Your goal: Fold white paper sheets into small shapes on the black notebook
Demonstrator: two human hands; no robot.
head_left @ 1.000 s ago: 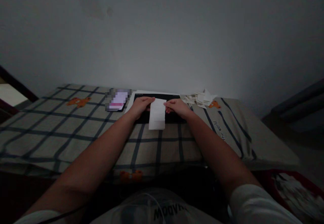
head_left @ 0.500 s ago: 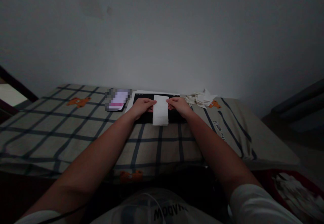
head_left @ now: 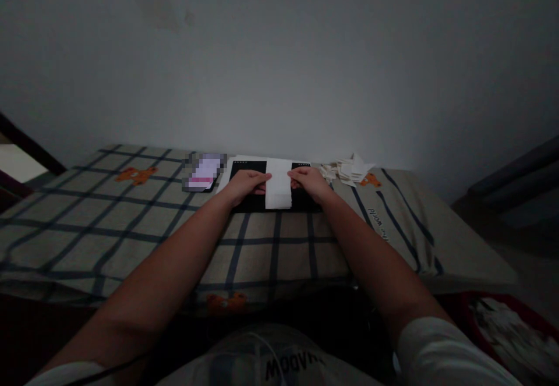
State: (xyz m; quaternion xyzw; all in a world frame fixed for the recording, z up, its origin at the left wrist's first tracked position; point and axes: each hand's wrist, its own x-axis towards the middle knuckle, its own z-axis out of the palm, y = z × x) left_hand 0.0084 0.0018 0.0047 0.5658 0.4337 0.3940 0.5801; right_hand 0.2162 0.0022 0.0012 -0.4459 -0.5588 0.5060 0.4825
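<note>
A folded strip of white paper point(head_left: 278, 185) is held between my two hands, above a black pad point(head_left: 248, 202) with small holes along its far edge. My left hand point(head_left: 250, 185) pinches the paper's left edge, thumb on top. On the right edge, my right hand point(head_left: 309, 183) pinches it in the same way. The paper's near end shows a crease and layered edges. Fingertips under the paper are partly hidden. White sheets show from beneath the black pad at its far left side.
Right of the pad lies a heap of folded white paper pieces point(head_left: 349, 169). A phone point(head_left: 205, 172) with a lit screen lies to the left. Everything rests on a checked cloth point(head_left: 174, 223) against a grey wall point(head_left: 279, 71). A red container point(head_left: 469, 316) with whitish contents stands low on the right.
The paper strip has shifted slightly away from me; its far end now reaches past the pad's far edge and its near end has drawn back. Both hands keep nearly the same place.
</note>
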